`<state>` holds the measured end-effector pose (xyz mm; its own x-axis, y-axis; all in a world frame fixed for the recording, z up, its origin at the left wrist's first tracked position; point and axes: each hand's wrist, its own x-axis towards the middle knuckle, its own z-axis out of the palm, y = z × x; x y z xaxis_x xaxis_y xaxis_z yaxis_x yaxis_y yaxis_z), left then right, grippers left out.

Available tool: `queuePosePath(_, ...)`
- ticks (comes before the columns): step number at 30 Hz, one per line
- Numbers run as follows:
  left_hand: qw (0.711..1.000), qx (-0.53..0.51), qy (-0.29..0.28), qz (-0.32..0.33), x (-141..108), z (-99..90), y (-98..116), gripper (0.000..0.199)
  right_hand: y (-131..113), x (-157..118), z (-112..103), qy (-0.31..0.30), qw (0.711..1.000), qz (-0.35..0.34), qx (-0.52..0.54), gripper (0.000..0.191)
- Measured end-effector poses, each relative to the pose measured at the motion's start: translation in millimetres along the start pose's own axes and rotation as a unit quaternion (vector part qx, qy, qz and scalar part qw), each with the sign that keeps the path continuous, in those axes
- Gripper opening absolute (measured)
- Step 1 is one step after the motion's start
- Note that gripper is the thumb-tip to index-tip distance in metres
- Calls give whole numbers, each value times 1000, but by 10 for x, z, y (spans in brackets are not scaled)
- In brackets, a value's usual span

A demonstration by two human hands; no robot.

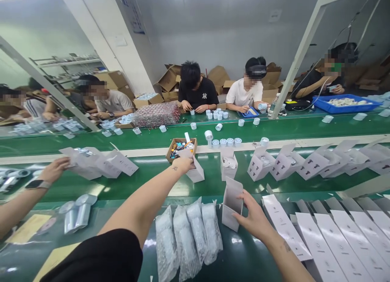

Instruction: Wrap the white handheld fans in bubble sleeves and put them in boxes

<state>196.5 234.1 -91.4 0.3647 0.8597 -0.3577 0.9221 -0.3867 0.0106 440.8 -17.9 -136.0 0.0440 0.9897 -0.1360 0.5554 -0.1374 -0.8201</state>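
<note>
My left hand (182, 166) is stretched forward over the green belt, its fingers closed on the raised flap of a white box (196, 173). Just behind that box stands a cardboard tray (170, 153) of small colourful parts. Closer to me, my right hand (251, 215) grips the right side of an open white box (232, 199), thumb low and fingers on its upper edge. Several bubble-wrapped items (189, 237) lie side by side on the table, left of this box.
Open white boxes (258, 166) line the belt. Rows of white boxes (335, 241) lie at right, silvery parts (79, 213) at left. A co-worker's hand (56, 170) touches boxes at far left. People sit across the belt, near a blue tray (347, 107).
</note>
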Motion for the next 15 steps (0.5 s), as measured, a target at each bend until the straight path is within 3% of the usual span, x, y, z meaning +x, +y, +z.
queuePosePath(5, 997, 32, 17, 61, 45, -44, 244, 48, -27, -43, -128, -5, 1000, -3, 22, 44)
queuePosePath(10, 991, 24, -17, 129, 149, -301, 77, 56, -5, -91, -86, -35, 999, 8, 12, 41)
queuePosePath(15, 992, 22, -29, 118, -105, -339, 71, 18, 338, -84, 63, 5, 1000, 2, 18, 55)
